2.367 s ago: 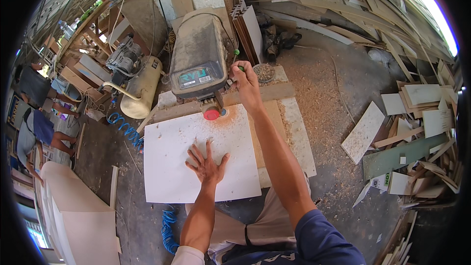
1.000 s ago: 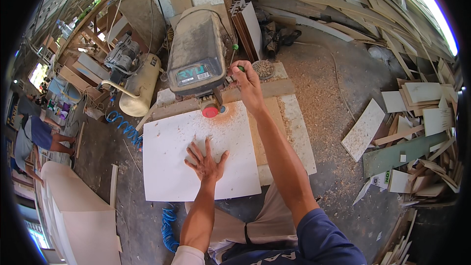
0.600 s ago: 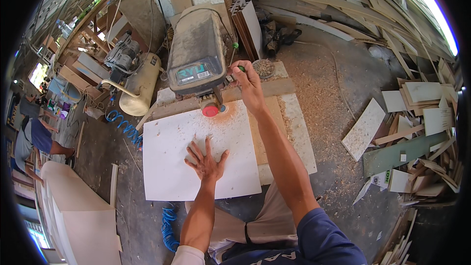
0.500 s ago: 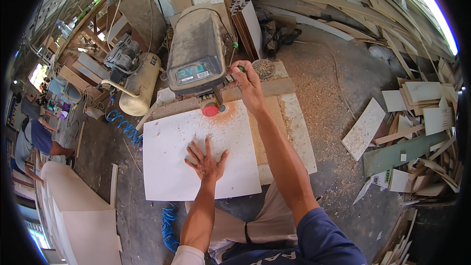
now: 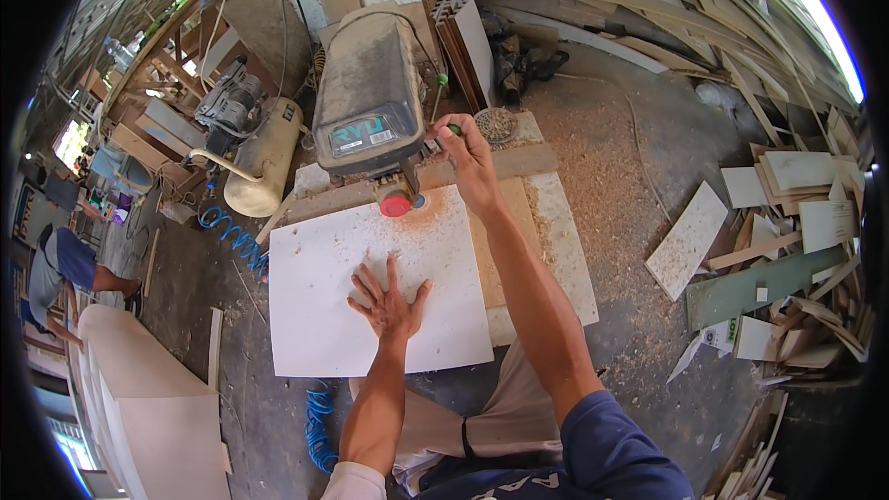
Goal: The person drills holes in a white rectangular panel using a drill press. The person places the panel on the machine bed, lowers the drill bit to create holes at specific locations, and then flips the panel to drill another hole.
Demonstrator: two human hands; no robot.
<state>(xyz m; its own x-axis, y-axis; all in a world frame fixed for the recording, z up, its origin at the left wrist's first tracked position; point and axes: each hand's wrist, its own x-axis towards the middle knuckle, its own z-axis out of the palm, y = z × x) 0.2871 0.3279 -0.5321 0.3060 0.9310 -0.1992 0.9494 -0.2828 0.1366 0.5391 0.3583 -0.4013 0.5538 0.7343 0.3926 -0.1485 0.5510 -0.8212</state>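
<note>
Two bare hands are at work in the head view. Palm down on a white board, the left hand has its fingers spread wide. The right hand reaches farther out, its fingers curled around a green knob on the right side of a dusty grey machine. A second green knob stands just beyond it. The board lies on the worktop, its far edge under the machine's red round part, with wood dust scattered around there. Behind the board runs a wooden strip, and a round dish of shavings sits at its far side. To the left are a cream tank and a coiled blue hose; farther left, a person bends beside a pale panel. Board offcuts are heaped on the right.
</note>
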